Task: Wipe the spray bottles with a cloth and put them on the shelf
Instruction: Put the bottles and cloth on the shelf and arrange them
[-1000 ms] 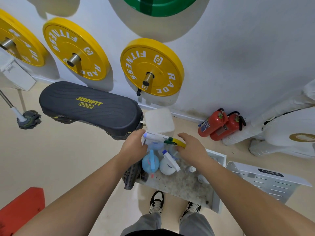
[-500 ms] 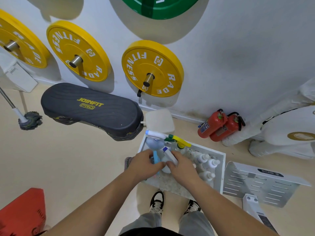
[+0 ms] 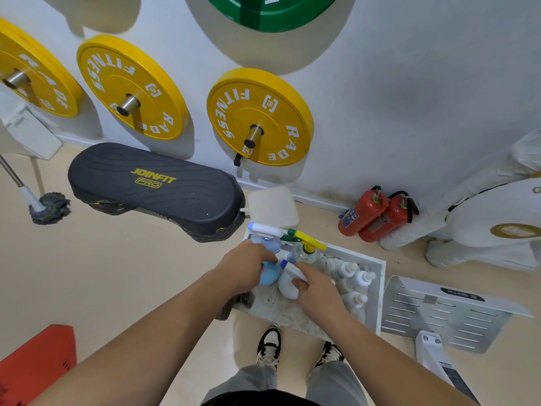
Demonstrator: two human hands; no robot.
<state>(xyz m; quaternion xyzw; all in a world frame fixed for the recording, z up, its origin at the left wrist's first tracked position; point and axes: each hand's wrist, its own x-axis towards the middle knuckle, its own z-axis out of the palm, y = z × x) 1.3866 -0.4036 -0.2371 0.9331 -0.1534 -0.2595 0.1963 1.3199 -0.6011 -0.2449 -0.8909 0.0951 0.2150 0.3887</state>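
Observation:
A white tray-like shelf (image 3: 380, 291) with a speckled floor stands on the ground ahead of my feet. My left hand (image 3: 246, 266) is closed around a round blue spray bottle (image 3: 268, 276) at its front left. My right hand (image 3: 317, 288) grips the head of a white spray bottle (image 3: 287, 285) beside it. Behind them stand a bottle with a white and blue trigger (image 3: 265, 230) and a clear bottle with a yellow and green trigger (image 3: 306, 246). A dark grey cloth (image 3: 234, 303) hangs at the shelf's left edge, under my left wrist.
Several small white bottles (image 3: 355, 276) fill the shelf's right side. A black JOINFIT step (image 3: 155, 186) lies to the left, two red fire extinguishers (image 3: 377, 213) by the wall, and a perforated metal panel (image 3: 439, 312) to the right. Yellow weight plates (image 3: 260, 118) hang above.
Both hands have drawn back from the rear trigger bottles toward me and closed on the blue and white bottles at the front of the shelf.

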